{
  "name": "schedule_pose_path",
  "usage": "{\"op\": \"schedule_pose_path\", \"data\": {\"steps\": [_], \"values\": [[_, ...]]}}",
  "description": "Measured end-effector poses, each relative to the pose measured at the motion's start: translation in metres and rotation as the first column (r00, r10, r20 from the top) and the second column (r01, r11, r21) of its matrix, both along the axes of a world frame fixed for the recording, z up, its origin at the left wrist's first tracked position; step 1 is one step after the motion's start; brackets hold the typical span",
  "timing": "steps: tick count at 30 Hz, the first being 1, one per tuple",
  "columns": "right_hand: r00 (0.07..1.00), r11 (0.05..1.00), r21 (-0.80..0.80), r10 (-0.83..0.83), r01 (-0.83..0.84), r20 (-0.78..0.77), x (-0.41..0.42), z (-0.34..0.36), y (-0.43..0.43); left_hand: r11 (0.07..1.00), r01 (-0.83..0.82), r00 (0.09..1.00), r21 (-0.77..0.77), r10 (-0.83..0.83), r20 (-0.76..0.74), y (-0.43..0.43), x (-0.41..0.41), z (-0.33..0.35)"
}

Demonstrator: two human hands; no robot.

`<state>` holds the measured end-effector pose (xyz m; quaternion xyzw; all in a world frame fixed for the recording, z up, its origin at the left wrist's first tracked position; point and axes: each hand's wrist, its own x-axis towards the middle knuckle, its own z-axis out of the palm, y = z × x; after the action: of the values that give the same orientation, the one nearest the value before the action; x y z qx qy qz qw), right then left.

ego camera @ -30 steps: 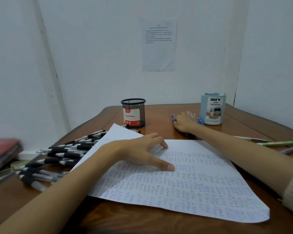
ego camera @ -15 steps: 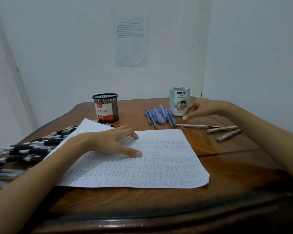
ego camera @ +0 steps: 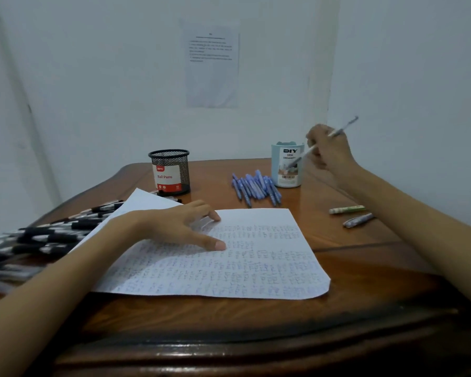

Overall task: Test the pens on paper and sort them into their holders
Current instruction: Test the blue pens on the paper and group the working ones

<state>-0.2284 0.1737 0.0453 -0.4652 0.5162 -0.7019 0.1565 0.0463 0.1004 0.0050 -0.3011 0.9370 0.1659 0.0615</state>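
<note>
My left hand (ego camera: pixel 178 225) rests flat on a white sheet of paper (ego camera: pixel 245 265) covered in blue scribbles, fingers spread. My right hand (ego camera: pixel 328 149) is raised beside the pale blue DIY desk organizer (ego camera: pixel 287 165) and grips a thin clear pen (ego camera: pixel 343 129), which slants down toward the organizer's front. A black mesh holder (ego camera: pixel 170 172) with a red "Ball Pens" label stands at the back centre. Several blue pens (ego camera: pixel 256 187) lie fanned out left of the organizer. Several black-and-white pens (ego camera: pixel 49 238) are heaped at the left of the table.
A green patterned pen (ego camera: pixel 347 210) and a grey-purple patterned pen (ego camera: pixel 359 220) lie on the wooden table (ego camera: pixel 365 268) under my right forearm. White walls close the corner behind; a printed sheet (ego camera: pixel 212 66) is stuck on the wall.
My right hand left the blue pens, picked the thin clear pen off the table and lifted it beside the organizer. My left hand stayed on the paper. The view turned right.
</note>
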Motion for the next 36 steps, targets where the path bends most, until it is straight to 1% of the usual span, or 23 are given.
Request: {"op": "schedule_pose_path", "data": {"steps": [1, 2, 3, 4, 6, 7, 8, 9, 10, 13, 15, 17, 20, 22, 26, 30, 33, 36], "values": [[0.973, 0.991, -0.014, 0.132, -0.131, 0.19, 0.011, 0.0, -0.001, 1.0, -0.006, 1.0, 0.0, 0.006, 0.001, -0.001, 0.001, 0.0], [0.93, 0.967, 0.025, 0.235, -0.252, 0.284, 0.022, -0.003, -0.001, 1.0, -0.012, 1.0, -0.003, 0.013, 0.005, -0.001, 0.001, 0.001], [0.91, 0.929, 0.12, 0.306, -0.349, 0.278, 0.032, -0.009, -0.001, 1.0, -0.021, 1.0, -0.007, 0.022, 0.013, -0.002, 0.002, 0.001], [0.898, 0.874, 0.237, 0.374, -0.425, 0.23, 0.041, -0.016, 0.0, 0.999, -0.03, 0.999, -0.013, 0.031, 0.024, -0.003, 0.003, 0.002], [0.83, 0.717, 0.433, 0.535, -0.546, 0.161, 0.056, -0.03, 0.002, 0.998, -0.053, 0.997, -0.028, 0.054, 0.046, -0.006, 0.005, 0.003], [0.786, 0.644, 0.493, 0.601, -0.585, 0.147, 0.062, -0.035, 0.003, 0.998, -0.057, 0.997, -0.033, 0.059, 0.05, -0.008, 0.006, 0.004], [0.757, 0.598, 0.536, 0.641, -0.596, 0.127, 0.068, -0.04, 0.004, 0.998, -0.057, 0.997, -0.035, 0.059, 0.05, -0.009, 0.007, 0.004], [0.753, 0.591, 0.557, 0.651, -0.584, 0.1, 0.075, -0.044, 0.006, 0.998, -0.06, 0.997, -0.033, 0.062, 0.045, -0.009, 0.007, 0.004], [0.768, 0.619, 0.552, 0.637, -0.559, 0.064, 0.081, -0.049, 0.007, 0.998, -0.061, 0.997, -0.032, 0.062, 0.038, -0.009, 0.006, 0.005], [0.853, 0.792, 0.45, 0.509, -0.413, -0.114, 0.094, -0.062, 0.008, 0.997, -0.074, 0.997, -0.014, 0.075, 0.026, -0.007, 0.006, 0.005], [0.888, 0.86, 0.368, 0.432, -0.352, -0.16, 0.094, -0.064, 0.007, 0.997, -0.081, 0.996, -0.005, 0.081, 0.028, -0.007, 0.006, 0.006], [0.888, 0.862, 0.359, 0.433, -0.358, -0.153, 0.094, -0.063, 0.007, 0.997, -0.08, 0.996, -0.003, 0.08, 0.027, -0.007, 0.006, 0.006], [0.842, 0.822, 0.401, 0.506, -0.404, -0.189, 0.096, -0.063, 0.007, 0.997, -0.079, 0.997, -0.011, 0.079, 0.022, -0.006, 0.005, 0.006], [0.828, 0.821, 0.405, 0.515, -0.402, -0.222, 0.095, -0.066, 0.005, 0.997, -0.079, 0.997, -0.015, 0.079, 0.019, -0.005, 0.005, 0.006], [0.842, 0.848, 0.403, 0.469, -0.345, -0.267, 0.095, -0.066, 0.004, 0.997, -0.078, 0.997, -0.011, 0.078, 0.021, -0.004, 0.006, 0.006], [0.835, 0.837, 0.403, 0.49, -0.371, -0.249, 0.094, -0.067, 0.005, 0.997, -0.076, 0.997, -0.009, 0.077, 0.024, -0.004, 0.005, 0.006], [0.847, 0.864, 0.36, 0.457, -0.351, -0.272, 0.094, -0.067, 0.004, 0.997, -0.078, 0.997, -0.002, 0.078, 0.023, -0.004, 0.005, 0.006], [0.851, 0.865, 0.356, 0.456, -0.354, -0.26, 0.094, -0.067, 0.003, 0.997, -0.076, 0.997, -0.002, 0.076, 0.027, -0.004, 0.006, 0.006]]}}
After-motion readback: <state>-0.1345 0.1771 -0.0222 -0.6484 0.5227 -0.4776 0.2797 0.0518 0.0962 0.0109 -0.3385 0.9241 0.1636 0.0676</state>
